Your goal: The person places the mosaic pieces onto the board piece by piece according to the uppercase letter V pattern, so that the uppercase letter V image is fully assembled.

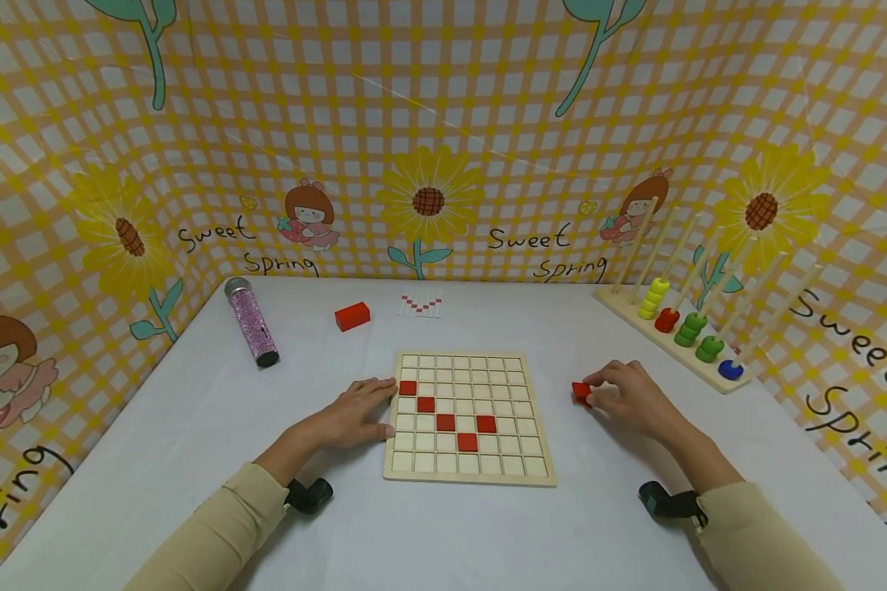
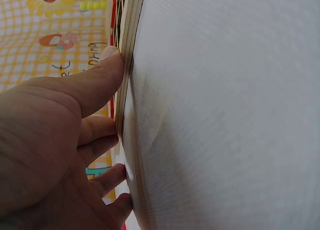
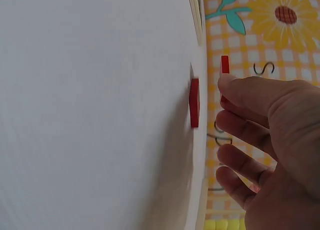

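Observation:
A square wooden grid board [image 1: 513,476] lies on the white table, with several red tiles in a bent diagonal pattern, among them a red tile [image 1: 467,442] at its lowest point. My left hand [image 1: 351,414] rests at the board's left edge, thumb and fingertips touching the side, as the left wrist view also shows. Right of the board, my right hand [image 1: 631,400] pinches a thin red square tile [image 3: 224,64] between thumb and index finger, its other fingers loosely bent. Just beside that tile, a second red tile [image 3: 194,103] lies flat on the table.
Behind the board lie a red block [image 1: 352,317] and a small pattern card [image 1: 420,304]. A pink glittery microphone [image 1: 252,322] lies at the back left. A wooden peg rack [image 1: 676,341] with coloured beads stands at the back right. Patterned cloth walls surround the table.

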{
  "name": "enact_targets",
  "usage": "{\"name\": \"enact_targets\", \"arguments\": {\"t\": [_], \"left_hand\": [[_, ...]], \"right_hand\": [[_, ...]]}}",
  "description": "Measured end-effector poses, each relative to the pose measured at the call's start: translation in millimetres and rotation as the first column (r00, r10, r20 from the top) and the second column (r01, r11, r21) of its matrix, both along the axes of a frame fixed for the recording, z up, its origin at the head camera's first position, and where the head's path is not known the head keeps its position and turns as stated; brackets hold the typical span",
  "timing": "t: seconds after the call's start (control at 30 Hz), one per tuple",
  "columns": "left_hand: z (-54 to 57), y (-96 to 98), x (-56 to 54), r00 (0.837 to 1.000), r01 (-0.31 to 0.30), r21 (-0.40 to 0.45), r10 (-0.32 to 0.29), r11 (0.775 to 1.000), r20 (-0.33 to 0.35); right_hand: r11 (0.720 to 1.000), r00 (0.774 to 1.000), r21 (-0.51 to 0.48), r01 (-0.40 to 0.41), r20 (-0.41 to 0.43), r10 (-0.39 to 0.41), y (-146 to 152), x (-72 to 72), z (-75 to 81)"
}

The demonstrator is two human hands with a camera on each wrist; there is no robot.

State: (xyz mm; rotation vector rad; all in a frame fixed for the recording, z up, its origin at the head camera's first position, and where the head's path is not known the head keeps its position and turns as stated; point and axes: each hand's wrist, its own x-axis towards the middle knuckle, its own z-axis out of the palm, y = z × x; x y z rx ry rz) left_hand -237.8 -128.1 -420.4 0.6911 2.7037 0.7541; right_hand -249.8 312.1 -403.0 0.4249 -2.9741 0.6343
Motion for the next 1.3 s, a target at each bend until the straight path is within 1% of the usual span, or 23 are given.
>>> {"name": "enact_targets", "arguments": {"t": [0.13,0.33,0.43,0.6,0.83,0.97,1.13,1.3], "left_hand": [[0.9,0.7,0.8,1.0,-0.014,-0.005,0.014,1.0,0.012],[2.6,1.3,2.5,1.0,-0.019,-0.021,0.019,1.0,0.02],[2.7,1.3,2.4,1.0,-0.018,-0.016,0.018,1.0,0.018],[1.7,1.0,1.2,1.0,-0.016,-0.012,0.016,1.0,0.012],[1.4,0.5,1.4,1.0,-0.014,-0.013,0.014,1.0,0.014],[2.6,0.3,2.5,1.0,0.003,-0.003,-0.003,1.0,-0.002],[3.0,-0.7,2.9,1.0,0.023,0.02,-0.023,1.0,-0.017],[2.3,-1.2,1.7,1.0,0.023,0.02,-0.022,1.0,-0.017]], "right_hand": [[1.0,0.999,0.011,-0.029,-0.041,0.029,-15,6.3,1.0],[0.999,0.998,-0.007,-0.043,-0.044,0.043,-38,13.7,0.7],[0.998,0.997,-0.011,-0.054,-0.055,0.054,-49,16.2,-0.5],[0.997,0.993,0.012,-0.074,-0.089,0.075,-67,18.7,-2.1],[0.996,0.993,0.03,-0.086,-0.073,0.088,-89,17.2,-5.4],[0.993,0.991,0.039,-0.109,-0.07,0.111,-97,14.9,-6.6],[0.991,0.991,0.057,-0.12,-0.046,0.123,-104,11.6,-7.9],[0.99,0.989,0.057,-0.13,-0.059,0.133,-107,9.8,-8.1]]}}
